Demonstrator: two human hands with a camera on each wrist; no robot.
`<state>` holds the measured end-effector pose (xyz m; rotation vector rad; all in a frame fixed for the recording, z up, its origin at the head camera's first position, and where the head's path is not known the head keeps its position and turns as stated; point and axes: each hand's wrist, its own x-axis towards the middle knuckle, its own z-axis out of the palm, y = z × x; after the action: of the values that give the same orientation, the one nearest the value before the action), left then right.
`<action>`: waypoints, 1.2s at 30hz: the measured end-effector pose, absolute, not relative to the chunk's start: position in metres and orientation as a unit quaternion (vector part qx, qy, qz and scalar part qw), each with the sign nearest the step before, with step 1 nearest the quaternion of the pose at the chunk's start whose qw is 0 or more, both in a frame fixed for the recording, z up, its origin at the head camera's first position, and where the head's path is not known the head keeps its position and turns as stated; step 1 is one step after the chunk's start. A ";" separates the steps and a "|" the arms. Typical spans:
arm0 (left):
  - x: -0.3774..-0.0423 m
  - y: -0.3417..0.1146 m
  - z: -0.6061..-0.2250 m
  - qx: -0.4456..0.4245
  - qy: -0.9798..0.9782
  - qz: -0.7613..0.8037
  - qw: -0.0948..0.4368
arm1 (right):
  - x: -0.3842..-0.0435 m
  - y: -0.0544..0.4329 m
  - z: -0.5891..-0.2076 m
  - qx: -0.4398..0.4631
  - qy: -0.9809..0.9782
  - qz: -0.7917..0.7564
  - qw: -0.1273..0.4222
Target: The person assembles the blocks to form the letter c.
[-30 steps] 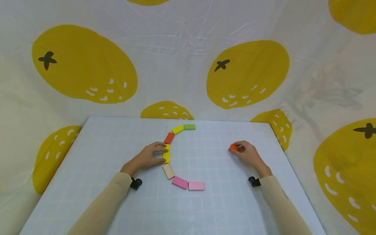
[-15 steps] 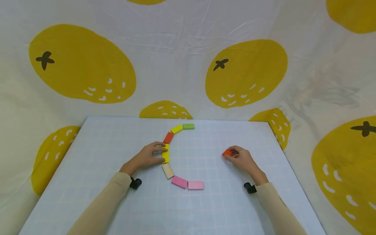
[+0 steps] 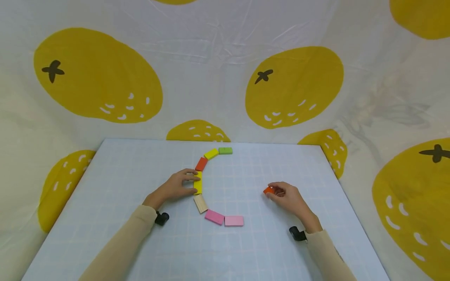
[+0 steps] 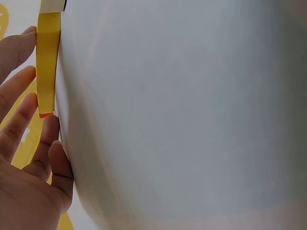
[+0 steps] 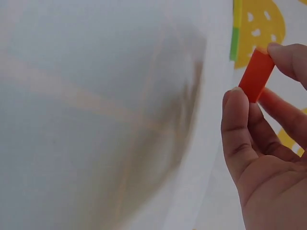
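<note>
In the head view my left hand (image 3: pixel 175 185) rests its fingertips on a yellow block (image 3: pixel 199 183) on the table. The left wrist view shows those fingers spread along one face of the yellow block (image 4: pixel 48 62), not wrapped round it. My right hand (image 3: pixel 290 197) pinches an orange-red block (image 3: pixel 268 190) to the right of the curved row. Seen from the right wrist, thumb and fingertips grip the orange-red block (image 5: pixel 257 75) by its ends, and it is held clear of the tabletop.
The row curves like a C: green block (image 3: pixel 225 150), second yellow block (image 3: pixel 211 154), red block (image 3: pixel 201 164), the touched yellow one, plain wooden block (image 3: pixel 200 203), dark pink block (image 3: pixel 214 217), light pink block (image 3: pixel 234 221). A patterned cloth (image 3: pixel 204 78) hangs behind the table (image 3: pixel 211 253).
My right hand has come left and nearer to me with the orange-red block still pinched. The left hand and the row of blocks look unmoved.
</note>
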<state>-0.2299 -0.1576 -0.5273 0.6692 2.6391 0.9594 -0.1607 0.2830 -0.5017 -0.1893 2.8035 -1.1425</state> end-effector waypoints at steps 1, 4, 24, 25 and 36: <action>-0.230 -0.158 -0.527 0.229 0.907 0.330 0.128 | -0.159 0.282 -0.501 -0.056 0.923 -0.377 0.055; -0.230 -0.158 -0.525 0.229 0.907 0.328 0.129 | -0.155 0.279 -0.501 -0.052 0.924 -0.376 0.052; -0.230 -0.156 -0.522 0.227 0.907 0.328 0.133 | -0.117 0.247 -0.509 -0.044 0.919 -0.390 0.034; -0.230 -0.156 -0.522 0.227 0.907 0.328 0.133 | -0.115 0.245 -0.510 -0.045 0.918 -0.392 0.036; -0.229 -0.156 -0.522 0.226 0.908 0.326 0.134 | -0.101 0.225 -0.521 -0.078 0.923 -0.376 0.027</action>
<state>-0.2295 -0.1560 -0.5225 0.6547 2.6329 0.9456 -0.1011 0.2250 -0.5214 -0.2407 2.8510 -1.1632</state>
